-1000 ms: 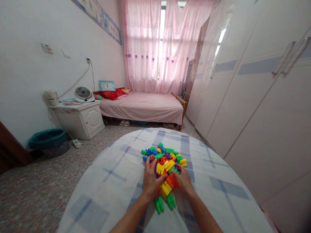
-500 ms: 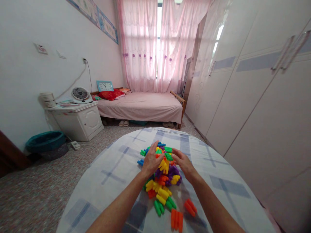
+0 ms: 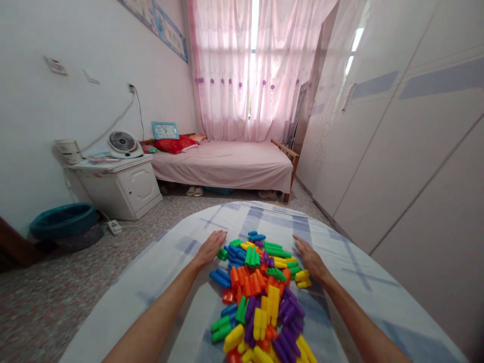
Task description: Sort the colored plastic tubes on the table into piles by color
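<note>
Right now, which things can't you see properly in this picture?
All in the head view:
Plastic pieces: the lowest ones are hidden by those on top.
Nearest yellow pieces: cut off by the bottom edge.
Wall banner: cut off by the top edge, its designs too blurred.
Inside the bedside cabinet: hidden by its closed door.

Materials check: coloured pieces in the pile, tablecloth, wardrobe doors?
Coloured pieces: likely moulded plastic, satin to glossy; uniform saturated colours, soft highlights.
Tablecloth: probably fabric, matte; dull, glare-free surface under the blue pattern. A coated cloth isn't ruled out.
Wardrobe doors: hard, glossy panels, perhaps lacquer or laminate; bright streaks reflect off them. Core material can't be told.
</note>
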`<act>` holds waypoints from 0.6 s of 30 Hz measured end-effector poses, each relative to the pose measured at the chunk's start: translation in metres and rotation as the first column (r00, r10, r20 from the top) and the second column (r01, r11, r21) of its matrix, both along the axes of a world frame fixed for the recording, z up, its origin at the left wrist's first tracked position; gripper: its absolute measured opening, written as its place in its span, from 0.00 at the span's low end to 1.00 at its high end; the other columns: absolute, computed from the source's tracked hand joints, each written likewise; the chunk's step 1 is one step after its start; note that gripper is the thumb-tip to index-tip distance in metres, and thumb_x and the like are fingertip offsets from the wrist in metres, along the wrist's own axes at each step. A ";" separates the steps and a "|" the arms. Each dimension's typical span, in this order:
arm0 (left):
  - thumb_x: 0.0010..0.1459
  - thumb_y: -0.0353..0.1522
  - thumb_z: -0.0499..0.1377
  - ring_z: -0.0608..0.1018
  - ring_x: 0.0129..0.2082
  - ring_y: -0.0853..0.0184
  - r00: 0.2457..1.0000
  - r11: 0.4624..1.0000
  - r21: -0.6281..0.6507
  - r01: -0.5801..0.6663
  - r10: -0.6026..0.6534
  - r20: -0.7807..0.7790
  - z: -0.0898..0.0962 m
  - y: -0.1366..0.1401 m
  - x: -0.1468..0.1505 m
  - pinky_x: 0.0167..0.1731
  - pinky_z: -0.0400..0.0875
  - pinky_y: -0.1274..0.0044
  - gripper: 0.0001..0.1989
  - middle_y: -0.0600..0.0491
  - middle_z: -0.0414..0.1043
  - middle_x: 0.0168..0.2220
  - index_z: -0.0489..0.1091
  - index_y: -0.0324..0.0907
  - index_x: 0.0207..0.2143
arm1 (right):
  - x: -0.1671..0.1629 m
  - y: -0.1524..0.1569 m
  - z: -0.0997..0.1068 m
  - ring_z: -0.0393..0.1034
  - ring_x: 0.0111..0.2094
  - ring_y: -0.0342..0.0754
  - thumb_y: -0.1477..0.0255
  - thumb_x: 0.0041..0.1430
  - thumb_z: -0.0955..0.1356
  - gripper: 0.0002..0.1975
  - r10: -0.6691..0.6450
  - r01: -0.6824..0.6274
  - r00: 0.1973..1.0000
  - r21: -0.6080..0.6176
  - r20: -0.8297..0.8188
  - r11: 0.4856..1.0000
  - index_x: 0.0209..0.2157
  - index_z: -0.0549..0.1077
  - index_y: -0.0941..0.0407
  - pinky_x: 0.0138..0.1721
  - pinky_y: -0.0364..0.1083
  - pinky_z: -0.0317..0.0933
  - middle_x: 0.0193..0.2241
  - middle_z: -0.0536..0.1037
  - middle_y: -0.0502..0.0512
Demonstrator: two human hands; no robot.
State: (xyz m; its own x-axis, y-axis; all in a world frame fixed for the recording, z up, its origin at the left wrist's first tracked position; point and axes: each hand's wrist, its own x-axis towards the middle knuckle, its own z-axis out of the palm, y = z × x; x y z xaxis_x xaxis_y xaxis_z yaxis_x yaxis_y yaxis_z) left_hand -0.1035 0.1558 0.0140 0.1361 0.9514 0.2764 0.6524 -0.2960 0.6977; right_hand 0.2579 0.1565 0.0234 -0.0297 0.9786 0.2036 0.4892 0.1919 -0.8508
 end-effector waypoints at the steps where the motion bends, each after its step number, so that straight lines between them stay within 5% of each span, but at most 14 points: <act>1: 0.60 0.45 0.46 0.67 0.58 0.64 1.000 1.000 -0.003 0.029 -0.029 0.011 0.000 0.007 0.003 0.61 0.54 0.69 0.23 0.51 0.71 0.53 0.71 0.45 0.48 | -0.005 0.009 0.000 0.58 0.59 0.54 0.49 0.54 0.60 0.31 0.028 -0.028 1.000 -0.006 0.010 1.000 0.50 0.71 0.55 0.63 0.55 0.44 0.56 0.69 0.59; 8: 0.61 0.47 0.46 0.62 0.61 0.62 0.957 0.947 -0.176 0.270 -0.244 0.158 0.012 0.032 0.050 0.62 0.53 0.69 0.27 0.51 0.62 0.60 0.65 0.42 0.56 | -0.054 0.042 -0.001 0.59 0.59 0.50 0.51 0.57 0.62 0.29 0.258 -0.257 0.966 -0.067 0.019 0.964 0.55 0.68 0.52 0.62 0.52 0.46 0.57 0.68 0.52; 14: 0.58 0.45 0.54 0.70 0.54 0.60 0.887 0.866 -0.246 0.436 -0.366 0.282 0.028 0.019 0.072 0.55 0.63 0.71 0.29 0.47 0.67 0.56 0.61 0.38 0.58 | -0.071 0.024 0.013 0.65 0.53 0.54 0.57 0.52 0.68 0.26 0.415 -0.409 0.909 -0.106 0.041 0.906 0.52 0.71 0.52 0.58 0.54 0.52 0.51 0.74 0.52; 18: 0.59 0.43 0.53 0.74 0.47 0.61 0.838 0.812 -0.246 0.529 -0.454 0.302 0.046 0.004 0.072 0.48 0.68 0.73 0.23 0.49 0.74 0.47 0.68 0.38 0.52 | -0.069 0.000 0.037 0.68 0.49 0.54 0.58 0.53 0.68 0.24 0.518 -0.509 0.855 -0.198 -0.005 0.838 0.49 0.73 0.55 0.54 0.53 0.57 0.46 0.77 0.51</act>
